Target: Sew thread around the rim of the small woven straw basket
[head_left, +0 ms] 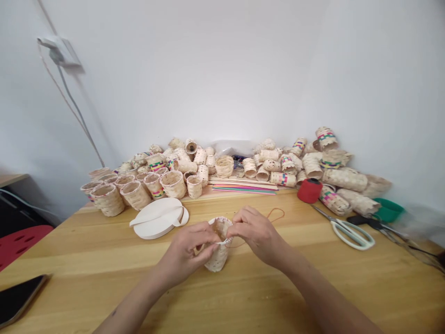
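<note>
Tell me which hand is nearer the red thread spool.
Right. The right hand sits front-left of the red thread spool; the left hand is farther left, beyond the woven cup both hands hold.

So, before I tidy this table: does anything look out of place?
A loose loop of red thread sprawls on the wooden table beside the right hand, apart from the red spool. It looks stray, though I can't tell where it leads. The woven cups behind are merely heaped.

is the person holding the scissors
No, the white-handled scissors lie on the wooden table, while the left hand and right hand both grip a small woven cup.
</note>
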Demonstrator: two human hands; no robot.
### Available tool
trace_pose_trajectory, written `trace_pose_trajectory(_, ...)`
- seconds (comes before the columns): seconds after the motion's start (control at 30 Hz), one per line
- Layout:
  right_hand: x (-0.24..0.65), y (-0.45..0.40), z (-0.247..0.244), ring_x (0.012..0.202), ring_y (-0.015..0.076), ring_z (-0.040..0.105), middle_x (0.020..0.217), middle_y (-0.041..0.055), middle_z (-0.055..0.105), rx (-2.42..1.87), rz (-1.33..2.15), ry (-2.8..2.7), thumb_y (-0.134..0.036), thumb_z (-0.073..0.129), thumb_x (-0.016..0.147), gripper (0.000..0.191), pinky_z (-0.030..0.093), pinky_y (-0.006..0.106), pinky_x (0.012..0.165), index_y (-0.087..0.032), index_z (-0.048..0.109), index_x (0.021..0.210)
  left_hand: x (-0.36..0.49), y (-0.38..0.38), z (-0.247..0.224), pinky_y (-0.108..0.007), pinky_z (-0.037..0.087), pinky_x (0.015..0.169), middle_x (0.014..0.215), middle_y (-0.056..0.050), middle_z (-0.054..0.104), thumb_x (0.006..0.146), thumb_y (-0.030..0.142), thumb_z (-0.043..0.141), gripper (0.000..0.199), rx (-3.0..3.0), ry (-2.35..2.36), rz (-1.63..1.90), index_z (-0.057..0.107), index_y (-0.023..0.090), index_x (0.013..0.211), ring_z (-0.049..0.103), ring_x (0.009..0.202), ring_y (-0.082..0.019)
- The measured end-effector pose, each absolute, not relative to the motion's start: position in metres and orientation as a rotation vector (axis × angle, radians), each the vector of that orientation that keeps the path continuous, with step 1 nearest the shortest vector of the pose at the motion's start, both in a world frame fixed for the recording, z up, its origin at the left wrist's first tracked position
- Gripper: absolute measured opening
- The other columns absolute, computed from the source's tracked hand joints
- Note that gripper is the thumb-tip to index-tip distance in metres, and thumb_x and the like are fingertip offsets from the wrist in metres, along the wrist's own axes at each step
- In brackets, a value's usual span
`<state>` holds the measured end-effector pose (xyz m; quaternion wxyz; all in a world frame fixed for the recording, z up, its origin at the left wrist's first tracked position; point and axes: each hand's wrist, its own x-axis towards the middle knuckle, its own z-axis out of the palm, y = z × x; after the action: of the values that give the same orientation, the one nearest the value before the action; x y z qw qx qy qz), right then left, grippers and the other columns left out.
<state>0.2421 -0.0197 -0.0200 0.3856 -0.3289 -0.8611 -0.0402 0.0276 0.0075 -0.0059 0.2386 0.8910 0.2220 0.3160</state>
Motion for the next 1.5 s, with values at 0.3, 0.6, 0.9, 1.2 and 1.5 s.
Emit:
trace_pose_trajectory(0.3,0.2423,-0.0211,-0.0192,0.077,0.0170,0.046,0.081,0.0036,0.057,-0.820,-0.024,-2.192,-0.015,0.036,0.098,0.028,0.036,0.030,0.071,-0.019,0.060,0.085,0.0268,0.0059,-0.0045,-0.020,0.040,0.061,0.073,-0.002,0.061,0.085,0.011,0.050,0.020,2.490,0.556,0.846,0.066,0.016,0.075,0.055,0.068,-0.012)
trace_pose_trajectory(0.6,0.2447,-0.0202,-0.0192,0.077,0.0171,0.046,0.081,0.0037,0.056,-0.836,-0.033,-2.190,-0.015,0.037,0.098,0.026,0.035,0.030,0.070,-0.018,0.060,0.086,0.0264,0.0062,-0.0048,-0.021,0.042,0.062,0.075,-0.004,0.063,0.088,0.017,0.050,0.020,2.478,0.558,0.811,0.069,0.016,0.080,0.057,0.069,-0.013)
trace_pose_trajectory(0.9,0.2435,-0.0208,-0.0203,0.079,0.0165,0.048,0.083,0.0030,0.057,-0.828,0.014,-2.224,-0.015,0.040,0.098,0.025,0.035,0.030,0.073,-0.019,0.061,0.086,0.0259,0.0068,-0.0068,-0.022,0.042,0.063,0.077,-0.005,0.062,0.086,0.012,0.050,0.020,2.457,0.518,0.826,0.069,0.015,0.082,0.057,0.071,-0.013)
trace_pose_trajectory(1.2,0.2444,-0.0226,-0.0134,0.081,0.0156,0.050,0.083,0.0019,0.058,-0.805,0.123,-2.276,-0.012,0.042,0.096,0.024,0.036,0.029,0.077,-0.019,0.061,0.085,0.0295,0.0040,-0.0053,-0.021,0.042,0.063,0.077,-0.005,0.063,0.087,0.013,0.050,0.019,2.484,0.469,0.822,0.068,0.015,0.081,0.058,0.070,-0.014)
trace_pose_trajectory(1.5,0.2453,-0.0271,-0.0105,0.085,0.0153,0.051,0.085,0.0002,0.060,-0.851,0.150,-2.299,-0.013,0.049,0.095,0.020,0.034,0.030,0.079,-0.022,0.064,0.086,0.0317,0.0050,-0.0090,-0.022,0.042,0.065,0.078,-0.005,0.062,0.089,0.015,0.050,0.017,2.491,0.476,0.827,0.067,0.016,0.085,0.057,0.072,-0.014)
